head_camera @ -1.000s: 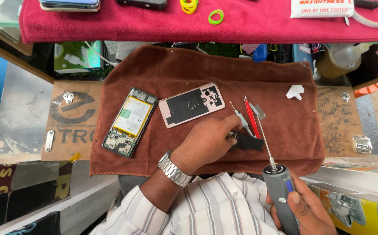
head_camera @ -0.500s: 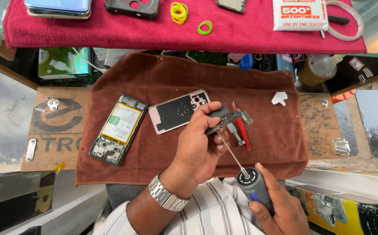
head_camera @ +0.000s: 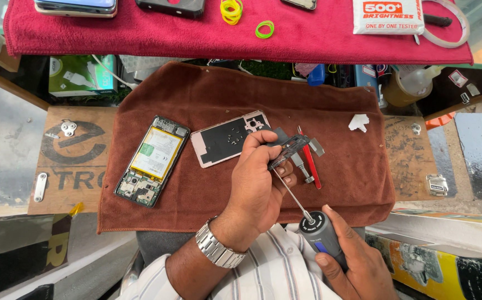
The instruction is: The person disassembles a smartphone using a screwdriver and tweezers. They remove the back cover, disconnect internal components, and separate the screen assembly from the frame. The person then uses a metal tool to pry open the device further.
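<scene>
Left hand [head_camera: 257,183]: lying over the middle of the brown cloth [head_camera: 196,94], its fingers [head_camera: 260,145] pinching a small dark metal bracket [head_camera: 289,151] and holding it just above the cloth.

Right hand [head_camera: 352,261]: sitting near the person's striped shirt [head_camera: 274,278], fingers wrapping tightly around the grey screwdriver [head_camera: 321,236]; its thin shaft is slanting up and its tip is meeting the bracket from below.

Opened phone [head_camera: 152,161]: lying on the cloth's left part, yellow battery showing.

Pink back cover [head_camera: 224,139]: lying inner side up, just beside the phone and partly under the left hand.

Red tweezers [head_camera: 310,166]: lying on the cloth just right of the bracket.

Red cloth [head_camera: 319,39]: covering the upper bench, carrying rubber bands [head_camera: 232,11].
</scene>
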